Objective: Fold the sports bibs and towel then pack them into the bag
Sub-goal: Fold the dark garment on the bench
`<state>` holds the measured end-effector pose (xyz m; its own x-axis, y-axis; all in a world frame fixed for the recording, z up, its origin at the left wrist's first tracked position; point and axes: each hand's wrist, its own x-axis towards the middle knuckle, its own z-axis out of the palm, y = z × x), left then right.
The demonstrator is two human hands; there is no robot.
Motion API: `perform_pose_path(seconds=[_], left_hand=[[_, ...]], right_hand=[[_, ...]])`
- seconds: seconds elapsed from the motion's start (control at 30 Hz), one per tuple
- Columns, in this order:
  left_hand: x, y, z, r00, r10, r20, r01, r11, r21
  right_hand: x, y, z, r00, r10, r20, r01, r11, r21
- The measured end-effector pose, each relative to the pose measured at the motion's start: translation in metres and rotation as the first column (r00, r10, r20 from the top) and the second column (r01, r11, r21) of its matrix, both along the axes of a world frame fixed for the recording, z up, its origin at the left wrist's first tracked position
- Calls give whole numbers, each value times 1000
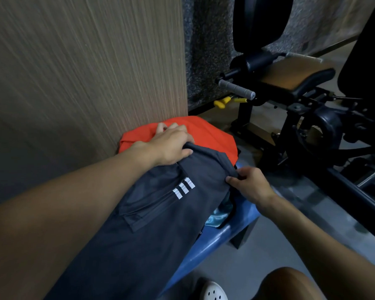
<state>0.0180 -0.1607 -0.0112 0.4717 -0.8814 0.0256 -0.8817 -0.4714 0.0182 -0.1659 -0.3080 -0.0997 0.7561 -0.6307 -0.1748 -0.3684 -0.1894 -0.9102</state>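
The orange bib (206, 132) is clutched by the left grip (171, 144) at the mouth of the dark bag (160, 213); its right edge is pinched by the right grip (250, 185).

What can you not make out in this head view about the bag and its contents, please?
1. Inside of the bag: head view, covered by its own dark fabric.
2. Orange cloth: partly under the left hand and the bag's rim; folded or not, unclear.
3. Teal fabric: only a sliver shows below the right hand; towel or bib, unclear.
4. Bag's near end: cut off by the bottom edge.
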Motion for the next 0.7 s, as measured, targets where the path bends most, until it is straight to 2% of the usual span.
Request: perform_pose_path(seconds=[0.17,0.37,0.47,0.57,0.7], left_hand=[[3,6,3,998,-43,-34,38,988,-150],[-3,29,21,995,-75,-69,58,974,-220],[-9,58,30,995,-82,-62,62,958,-280],[-11,95,32,996,-88,-13,79,946,-313],[-17,147,17,986,-125,111,153,945,-290]], right_hand=[[-10,-3,11,983,-58,174,38,993,116],[-24,16,42,924,9,382,-19,1000,23],[-33,38,61,875,86,477,-101,995,5],[-42,70,71,852,221,474,-196,975,-103],[-49,120,61,836,427,344,-331,893,-304]])
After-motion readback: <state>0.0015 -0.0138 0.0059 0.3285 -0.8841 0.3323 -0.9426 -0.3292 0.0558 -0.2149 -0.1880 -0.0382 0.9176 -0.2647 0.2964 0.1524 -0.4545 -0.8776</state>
